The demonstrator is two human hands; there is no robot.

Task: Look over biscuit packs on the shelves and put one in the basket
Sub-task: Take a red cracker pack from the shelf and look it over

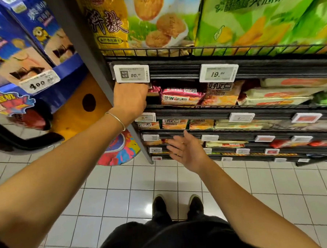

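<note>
Whether the left hand [130,99] grips anything cannot be told: its fingers reach into the second shelf and are hidden behind the price tag [131,74] reading "20.50". That arm is stretched out straight, back of the hand showing, with a thin silver bracelet [116,119] on the wrist. Just beside the hidden fingers lies a dark red pack [153,88].

Lower down, the right hand [185,149] hangs in front of the bottom shelves with its fingers spread and relaxed, palm turned to the left, holding nothing.

On the same shelf as the reaching hand lie a pink biscuit pack [182,96], whose print is upside down, and an orange pack [221,94] marked "好吃点", under a second tag [218,74] reading "19.99". Above stand a large yellow bag [106,25] picturing round biscuits and a green bag [263,16] with "夹心饼干". To the left, blue boxes [20,54] show yellow cartoon figures; their tag is too blurred to read.
</note>
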